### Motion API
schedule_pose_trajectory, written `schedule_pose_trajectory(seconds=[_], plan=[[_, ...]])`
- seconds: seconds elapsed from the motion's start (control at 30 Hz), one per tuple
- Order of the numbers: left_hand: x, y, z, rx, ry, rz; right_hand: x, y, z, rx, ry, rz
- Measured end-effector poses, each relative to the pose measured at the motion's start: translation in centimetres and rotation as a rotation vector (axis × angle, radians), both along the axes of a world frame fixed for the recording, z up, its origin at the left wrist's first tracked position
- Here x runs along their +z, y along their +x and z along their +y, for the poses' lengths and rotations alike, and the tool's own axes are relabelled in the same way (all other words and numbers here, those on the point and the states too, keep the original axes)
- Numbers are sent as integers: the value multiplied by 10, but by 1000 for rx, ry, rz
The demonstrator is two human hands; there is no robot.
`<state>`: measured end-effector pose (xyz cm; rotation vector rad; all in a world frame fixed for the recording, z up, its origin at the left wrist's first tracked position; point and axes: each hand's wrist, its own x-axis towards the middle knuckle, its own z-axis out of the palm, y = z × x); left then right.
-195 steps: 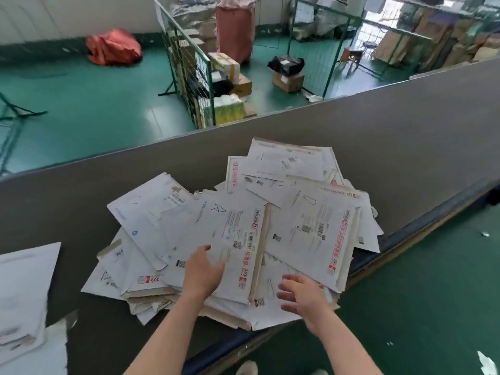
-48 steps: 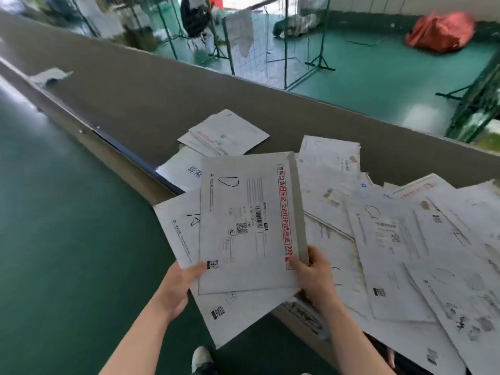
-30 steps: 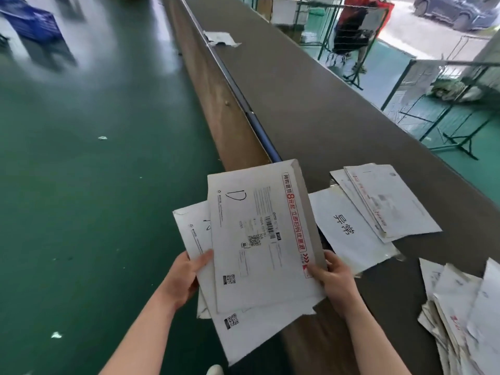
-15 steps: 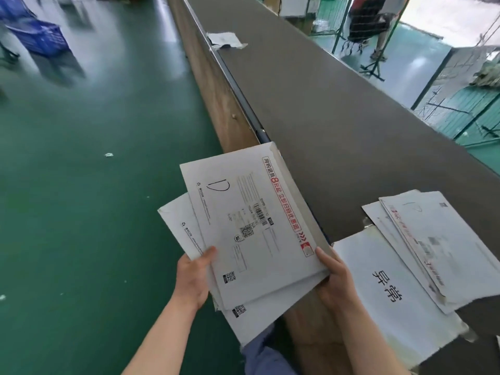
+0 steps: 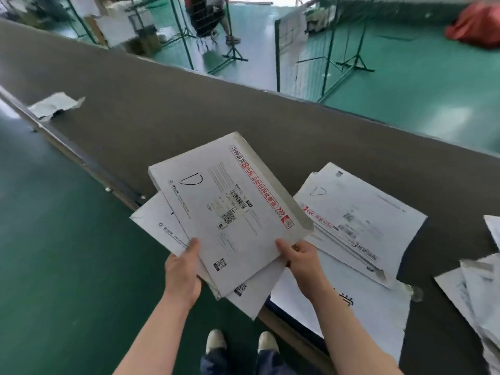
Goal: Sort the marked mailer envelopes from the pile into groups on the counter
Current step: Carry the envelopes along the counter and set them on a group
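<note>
Matt white paper envelopes [image 5: 230, 212]; dull grey counter [image 5: 189, 109]; glossy green floor [image 5: 54, 253].

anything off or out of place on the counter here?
One thing: a lone crumpled mailer lies at the counter's near edge, far up-left, apart from the groups by the hands. The D-marked stack is loosely fanned, not squared. Both hands, left hand and right hand, hold the held envelopes at their bottom corners.
</note>
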<state>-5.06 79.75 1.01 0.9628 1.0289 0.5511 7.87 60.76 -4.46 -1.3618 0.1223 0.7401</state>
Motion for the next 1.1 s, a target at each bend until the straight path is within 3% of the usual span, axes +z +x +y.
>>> schedule_pose_trajectory(seconds=[0.13,0.3,0.6,0.7,0.9,1.0,1.1], plan=[[-8,58,-28,-218,-25,19,-12,22,-73,-290,-124,-11],[-18,94,-42,-405,-1,62,-12,30,-141,-437,-228,-61],[-25,104,-15,-454,16,125,10,73,-162,-898,-5,-83],[-28,94,5,-393,20,146,10,110,-158,-853,-86,-78],[-34,65,46,-269,23,144,-20,121,-144,-806,-448,49],[-34,60,53,-245,1,130,-32,102,-125,-807,-504,58],[-34,50,68,-201,-27,109,-37,86,-69,-677,-505,-20]])
